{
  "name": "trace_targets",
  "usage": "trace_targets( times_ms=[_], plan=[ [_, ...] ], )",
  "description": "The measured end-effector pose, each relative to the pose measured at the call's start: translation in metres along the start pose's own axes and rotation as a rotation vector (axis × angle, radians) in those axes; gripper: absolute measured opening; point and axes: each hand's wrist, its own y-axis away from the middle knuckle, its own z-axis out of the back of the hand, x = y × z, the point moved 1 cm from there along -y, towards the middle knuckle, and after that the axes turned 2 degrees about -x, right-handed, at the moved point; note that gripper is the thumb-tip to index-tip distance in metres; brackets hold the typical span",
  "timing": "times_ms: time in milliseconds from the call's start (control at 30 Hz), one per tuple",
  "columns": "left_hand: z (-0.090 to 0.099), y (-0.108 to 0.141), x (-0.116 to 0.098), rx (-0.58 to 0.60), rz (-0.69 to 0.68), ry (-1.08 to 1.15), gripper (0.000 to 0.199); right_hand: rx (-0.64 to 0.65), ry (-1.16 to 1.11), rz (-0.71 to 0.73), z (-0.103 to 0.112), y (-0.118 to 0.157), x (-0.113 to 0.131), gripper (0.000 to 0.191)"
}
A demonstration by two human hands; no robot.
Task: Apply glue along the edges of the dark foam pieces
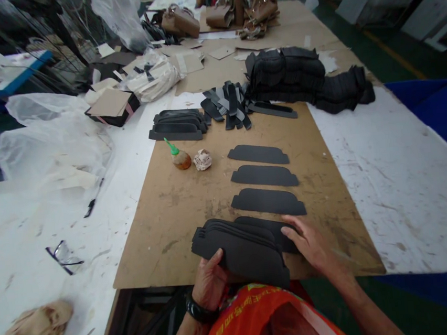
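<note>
Hands (210,283) (312,246) flank dark pieces (243,250), right fingers (294,222) perhaps pinching.

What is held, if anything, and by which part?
The left hand holds a stack of black pieces by its near-left edge, thumb on top. The right hand is at the right end of another piece; grip unclear.

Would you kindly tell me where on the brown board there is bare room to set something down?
The brown board has bare room between the green-tipped bottle and the held stack, and right of the three spaced black pieces. Its far edge is crowded with loose strips.
</note>
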Motion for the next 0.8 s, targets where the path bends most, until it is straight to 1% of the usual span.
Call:
trace_targets(
  times_ms=[67, 100, 167, 233, 333, 467, 567, 633, 733, 800],
  plan=[
    [-0.012, 0.001, 0.009, 0.046, 0.023, -0.006, 0.058, 0.146, -0.214, -0.028, -0.006, 0.008, 0.004, 0.052],
    [-0.019, 0.002, 0.013, 0.066, 0.028, -0.010, 0.058, 0.193, -0.269, -0.044, -0.008, 0.012, 0.006, 0.057],
    [-0.034, 0.003, 0.023, 0.090, 0.027, -0.030, 0.056, 0.199, -0.298, -0.093, -0.007, 0.016, 0.006, 0.060],
    [-0.051, 0.003, 0.032, 0.122, 0.032, -0.055, 0.052, 0.162, -0.317, -0.152, 0.002, 0.016, -0.002, 0.055],
    [-0.083, 0.000, 0.048, 0.201, 0.028, -0.059, 0.046, 0.157, -0.372, -0.174, 0.027, 0.009, -0.026, 0.049],
    [-0.135, -0.015, 0.073, 0.253, 0.010, -0.075, 0.044, 0.092, -0.438, -0.232, 0.073, -0.004, -0.061, 0.054],
    [-0.176, -0.029, 0.090, 0.314, -0.013, -0.097, 0.044, 0.039, -0.456, -0.278, 0.102, -0.011, -0.076, 0.061],
    [-0.199, -0.038, 0.101, 0.358, -0.054, -0.107, 0.044, 0.003, -0.431, -0.285, 0.116, -0.016, -0.081, 0.059],
    [-0.225, -0.051, 0.115, 0.408, -0.097, -0.127, 0.050, -0.038, -0.412, -0.308, 0.133, -0.024, -0.091, 0.050],
    [-0.235, -0.060, 0.121, 0.440, -0.076, -0.199, 0.053, -0.149, -0.335, -0.261, 0.147, -0.030, -0.105, 0.044]
  ],
)
